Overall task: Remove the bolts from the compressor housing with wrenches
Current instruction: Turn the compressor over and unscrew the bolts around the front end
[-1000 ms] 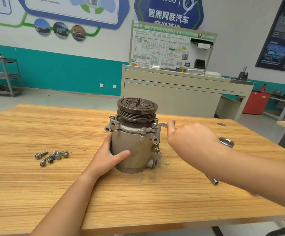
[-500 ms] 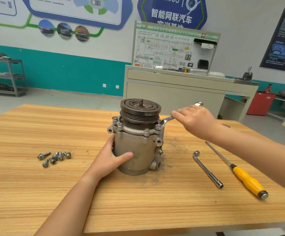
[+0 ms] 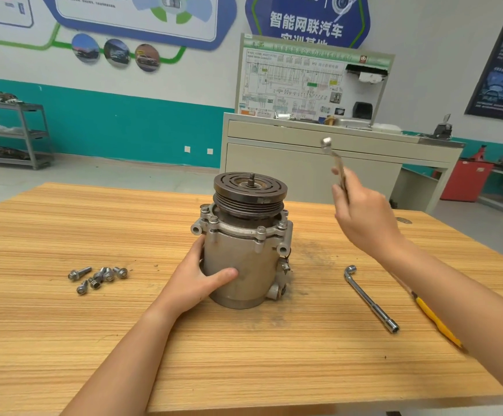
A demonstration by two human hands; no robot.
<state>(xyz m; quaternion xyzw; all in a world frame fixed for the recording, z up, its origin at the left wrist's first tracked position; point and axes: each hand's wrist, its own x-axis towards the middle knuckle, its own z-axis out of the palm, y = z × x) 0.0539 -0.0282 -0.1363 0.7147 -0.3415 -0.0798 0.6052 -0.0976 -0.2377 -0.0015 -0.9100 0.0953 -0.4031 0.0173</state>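
The grey compressor housing stands upright on the wooden table, with a dark pulley on top and bolts still sitting around its flange. My left hand grips the housing's lower left side, thumb across the front. My right hand is raised to the right of the pulley and holds a silver wrench, which points upward and touches nothing. Several loose bolts lie on the table to the left.
An L-shaped socket wrench lies on the table right of the housing. A yellow-handled screwdriver lies partly under my right forearm. A beige cabinet stands behind the table, a metal shelf at far left.
My right hand has lifted the wrench off the flange bolt, up and to the right, and its free end now points upward. My left hand stays on the housing.
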